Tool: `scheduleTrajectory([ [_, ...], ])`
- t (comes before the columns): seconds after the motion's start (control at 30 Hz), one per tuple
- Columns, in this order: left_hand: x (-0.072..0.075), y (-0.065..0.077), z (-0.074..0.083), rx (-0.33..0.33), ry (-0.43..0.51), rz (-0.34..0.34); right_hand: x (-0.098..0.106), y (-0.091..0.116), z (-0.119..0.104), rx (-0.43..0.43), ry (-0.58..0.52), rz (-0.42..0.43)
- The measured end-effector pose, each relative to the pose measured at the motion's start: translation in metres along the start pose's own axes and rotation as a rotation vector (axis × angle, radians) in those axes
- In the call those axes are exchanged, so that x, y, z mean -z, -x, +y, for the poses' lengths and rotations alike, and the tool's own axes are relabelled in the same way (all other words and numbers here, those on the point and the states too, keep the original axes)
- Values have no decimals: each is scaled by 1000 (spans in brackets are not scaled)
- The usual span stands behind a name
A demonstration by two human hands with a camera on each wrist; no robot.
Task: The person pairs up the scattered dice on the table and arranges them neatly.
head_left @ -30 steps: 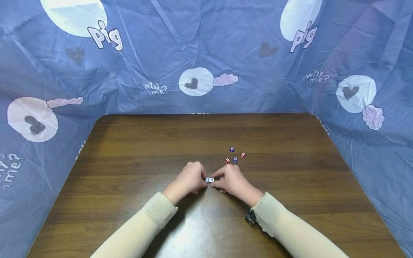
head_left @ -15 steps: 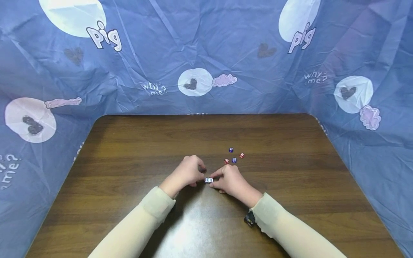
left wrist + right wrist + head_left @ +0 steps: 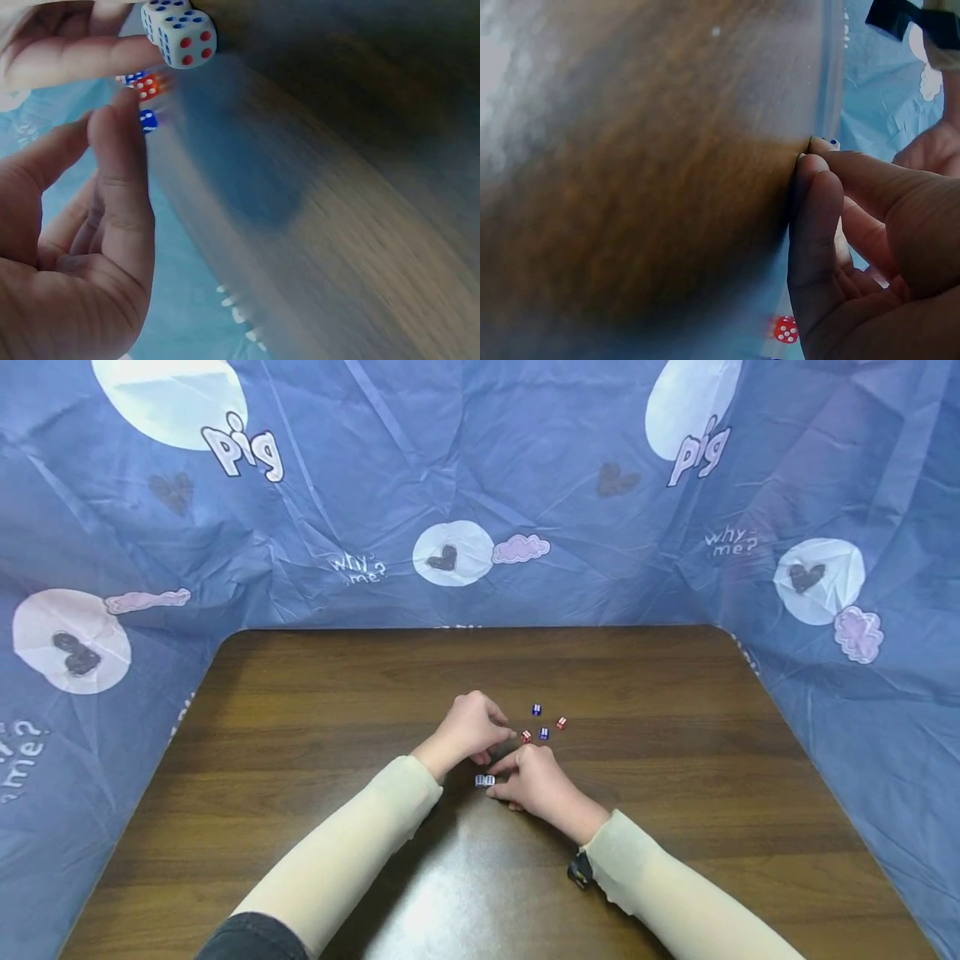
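Two white dice [image 3: 480, 781] sit side by side on the table, sixes up. My right hand [image 3: 540, 785] pinches the right-hand white die between thumb and index finger; in the right wrist view the fingers hide most of it. Farther back, my left hand [image 3: 474, 727] holds nothing and reaches beside the nearer red die [image 3: 527, 736]. Thumb and index finger are bent towards that die, with a small gap visible in the head view. A blue die [image 3: 543, 733] lies just right of the red one. The left wrist view shows the white dice [image 3: 189, 41] close up.
Another blue die [image 3: 536, 709] and a second red die [image 3: 562, 723] lie slightly farther back on the brown wooden table [image 3: 337, 693]. A blue printed cloth [image 3: 300, 510] hangs behind and at both sides of the table.
My left hand has let go of the left white die and moved away and to the right, up to the nearer red die. The right hand keeps its place at the white dice.
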State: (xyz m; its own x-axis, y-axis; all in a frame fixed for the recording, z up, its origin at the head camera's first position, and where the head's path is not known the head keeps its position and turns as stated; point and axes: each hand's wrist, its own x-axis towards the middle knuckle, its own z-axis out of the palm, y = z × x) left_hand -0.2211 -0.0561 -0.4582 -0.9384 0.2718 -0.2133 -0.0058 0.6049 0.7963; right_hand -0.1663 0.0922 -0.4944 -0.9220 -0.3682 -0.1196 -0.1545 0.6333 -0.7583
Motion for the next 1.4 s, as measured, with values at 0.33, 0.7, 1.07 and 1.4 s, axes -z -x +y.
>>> scheduleTrajectory([
  [0.33, -17, -24, 0, 9, -82, 16, 0, 0, 1, 25, 20, 5],
  [0.7, -28, -28, 8, -70, -358, 60, 1, 2, 2, 53, 3, 26],
  [1.07, -34, -30, 13, -52, -438, 71, 1, 2, 2, 73, 11, 25],
  [1.4, -33, -26, 15, -44, -428, 43, 0, 2, 1, 78, 20, 33],
])
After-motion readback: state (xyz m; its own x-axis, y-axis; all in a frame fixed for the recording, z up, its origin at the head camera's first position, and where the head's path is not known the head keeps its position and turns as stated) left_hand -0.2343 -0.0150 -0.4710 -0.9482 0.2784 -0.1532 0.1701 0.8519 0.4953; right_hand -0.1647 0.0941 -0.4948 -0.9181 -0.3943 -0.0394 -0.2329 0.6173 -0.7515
